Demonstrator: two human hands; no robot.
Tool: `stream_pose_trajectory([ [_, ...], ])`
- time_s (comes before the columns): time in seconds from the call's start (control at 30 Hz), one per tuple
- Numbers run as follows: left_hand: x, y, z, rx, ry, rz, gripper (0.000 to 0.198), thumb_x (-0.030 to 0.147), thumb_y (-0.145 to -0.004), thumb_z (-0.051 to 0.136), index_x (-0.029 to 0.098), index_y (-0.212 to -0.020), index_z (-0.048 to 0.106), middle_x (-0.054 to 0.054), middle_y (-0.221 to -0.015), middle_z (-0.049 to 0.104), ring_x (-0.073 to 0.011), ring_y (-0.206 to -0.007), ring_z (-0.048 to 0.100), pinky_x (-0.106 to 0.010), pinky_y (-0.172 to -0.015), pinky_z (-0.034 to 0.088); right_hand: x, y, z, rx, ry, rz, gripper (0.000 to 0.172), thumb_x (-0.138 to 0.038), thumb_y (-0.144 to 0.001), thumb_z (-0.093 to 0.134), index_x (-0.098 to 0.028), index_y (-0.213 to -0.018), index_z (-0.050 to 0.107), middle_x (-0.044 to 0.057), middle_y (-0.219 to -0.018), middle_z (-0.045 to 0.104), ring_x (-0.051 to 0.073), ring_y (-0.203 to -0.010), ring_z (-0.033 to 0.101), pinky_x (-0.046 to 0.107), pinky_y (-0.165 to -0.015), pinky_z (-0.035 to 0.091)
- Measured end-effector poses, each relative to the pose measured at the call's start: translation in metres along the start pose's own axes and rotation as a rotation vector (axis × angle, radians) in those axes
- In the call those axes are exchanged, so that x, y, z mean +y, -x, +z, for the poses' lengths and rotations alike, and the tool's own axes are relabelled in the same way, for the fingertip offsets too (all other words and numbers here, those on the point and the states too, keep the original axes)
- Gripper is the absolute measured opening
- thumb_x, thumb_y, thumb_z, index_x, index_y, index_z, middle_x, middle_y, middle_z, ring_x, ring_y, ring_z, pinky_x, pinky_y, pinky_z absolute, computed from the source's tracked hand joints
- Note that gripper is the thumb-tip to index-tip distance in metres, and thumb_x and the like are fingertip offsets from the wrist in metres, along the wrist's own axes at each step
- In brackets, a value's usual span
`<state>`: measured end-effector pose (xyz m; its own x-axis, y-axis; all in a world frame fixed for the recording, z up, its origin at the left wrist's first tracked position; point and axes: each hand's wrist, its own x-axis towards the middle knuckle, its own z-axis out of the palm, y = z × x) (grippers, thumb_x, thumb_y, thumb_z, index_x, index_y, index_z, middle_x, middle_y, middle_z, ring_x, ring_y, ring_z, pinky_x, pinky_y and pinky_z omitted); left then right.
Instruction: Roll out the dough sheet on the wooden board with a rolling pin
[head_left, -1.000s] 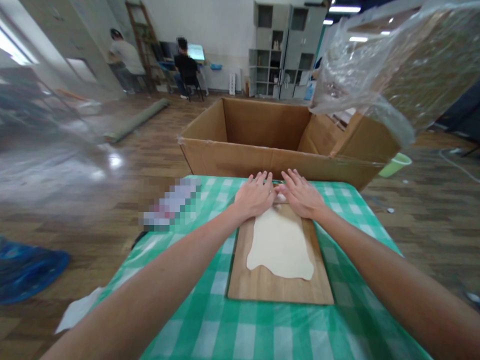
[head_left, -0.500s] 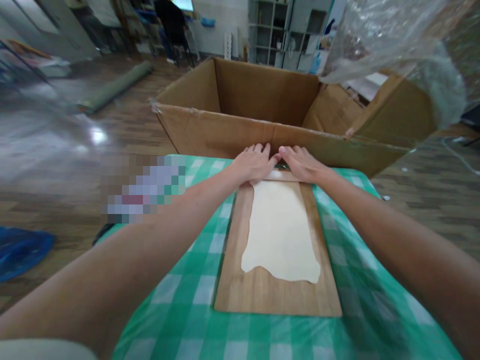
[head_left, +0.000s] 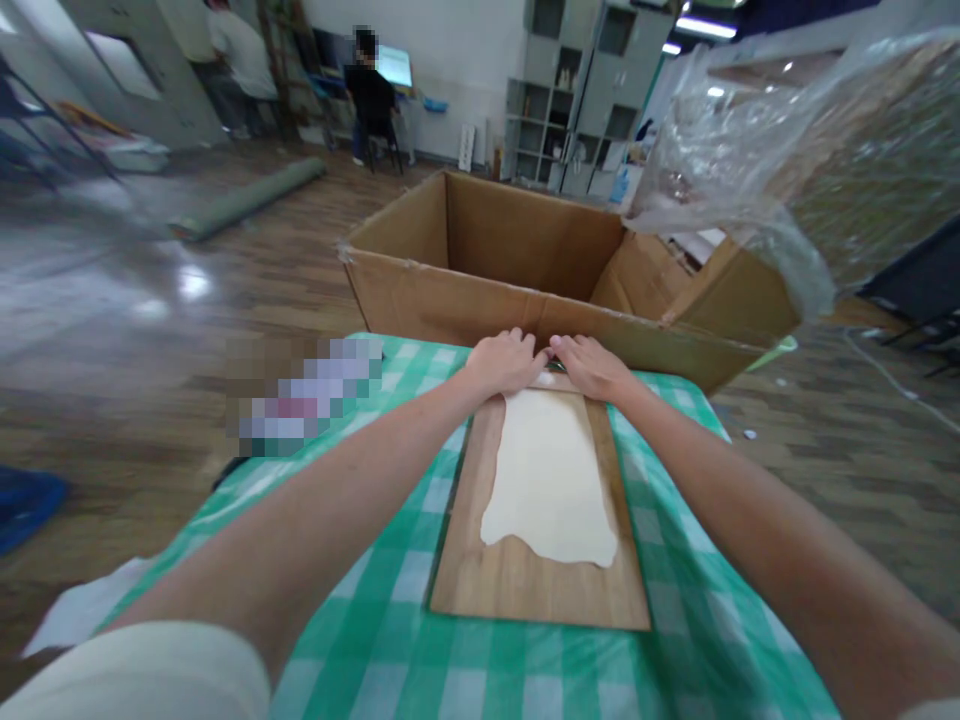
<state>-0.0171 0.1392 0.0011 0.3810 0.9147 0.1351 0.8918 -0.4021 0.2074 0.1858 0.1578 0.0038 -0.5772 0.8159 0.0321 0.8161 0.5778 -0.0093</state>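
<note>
A long flat sheet of pale dough [head_left: 547,480] lies on a wooden board [head_left: 525,590] on a green-and-white checked tablecloth [head_left: 405,590]. Both arms reach out to the board's far end. My left hand [head_left: 506,362] and my right hand [head_left: 592,367] rest side by side, palms down, at the dough's far edge. Their fingers are stretched forward and slightly bent, thumbs almost touching. A small pale piece shows between the two hands; what lies under the palms is hidden.
A large open cardboard box [head_left: 540,300] stands just beyond the table's far edge. Crumpled clear plastic [head_left: 757,150] hangs at the upper right. A blurred patch [head_left: 300,400] sits on the table's left corner. Two people [head_left: 371,95] are far back near a screen.
Both hands have slid away from me along the board to its far end, and the dough sheet has grown longer and narrower. The camera has shifted a little.
</note>
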Motion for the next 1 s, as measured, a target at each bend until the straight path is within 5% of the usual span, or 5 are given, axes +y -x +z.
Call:
stream_pose_trajectory([
  [0.27,0.034,0.068,0.007,0.134,-0.100,0.044,0.061,0.047,-0.109,0.033,0.009,-0.152,0.052,-0.021,-0.154,0.058,-0.0332,-0.149,0.048,-0.048,-0.123,0.032,-0.048,0.072,0.010,0.183,0.051,0.196,0.068,-0.053,-0.113,0.017,-0.012,-0.159,0.046,0.019,-0.152,0.060,0.034,-0.145,0.049,0.048,-0.117,0.038],
  [0.43,0.055,0.124,0.011,0.186,-0.115,0.108,0.071,0.051,-0.108,0.033,0.001,-0.156,0.046,-0.024,-0.165,0.045,-0.0330,-0.156,0.040,-0.045,-0.131,0.021,-0.078,0.120,0.021,0.232,0.017,0.175,0.077,-0.056,-0.111,0.020,-0.002,-0.160,0.042,0.024,-0.167,0.042,0.034,-0.159,0.032,0.051,-0.127,0.030],
  [0.63,0.075,0.179,0.005,0.127,-0.085,0.135,0.076,0.051,-0.105,0.041,-0.002,-0.161,0.037,-0.026,-0.169,0.036,-0.0353,-0.161,0.032,-0.048,-0.133,0.019,-0.101,0.173,0.023,0.245,-0.033,0.109,0.077,-0.058,-0.110,0.025,-0.003,-0.162,0.040,0.023,-0.168,0.041,0.032,-0.158,0.036,0.052,-0.131,0.026],
  [0.83,0.094,0.238,0.004,0.144,0.011,0.173,0.075,0.045,-0.101,0.051,0.003,-0.162,0.036,-0.023,-0.172,0.033,-0.0340,-0.163,0.027,-0.050,-0.133,0.021,-0.125,0.230,0.015,0.278,-0.077,0.004,0.078,-0.059,-0.108,0.038,-0.008,-0.166,0.036,0.021,-0.169,0.039,0.033,-0.158,0.036,0.053,-0.126,0.036],
  [1.0,0.093,0.255,-0.008,0.174,0.099,0.182,0.059,0.039,-0.104,0.049,0.011,-0.156,0.046,-0.018,-0.162,0.050,-0.0328,-0.155,0.041,-0.054,-0.132,0.025,-0.129,0.243,0.009,0.371,-0.125,-0.011,0.057,-0.046,-0.105,0.050,-0.016,-0.155,0.052,0.019,-0.150,0.060,0.036,-0.139,0.055,0.056,-0.117,0.045],
])
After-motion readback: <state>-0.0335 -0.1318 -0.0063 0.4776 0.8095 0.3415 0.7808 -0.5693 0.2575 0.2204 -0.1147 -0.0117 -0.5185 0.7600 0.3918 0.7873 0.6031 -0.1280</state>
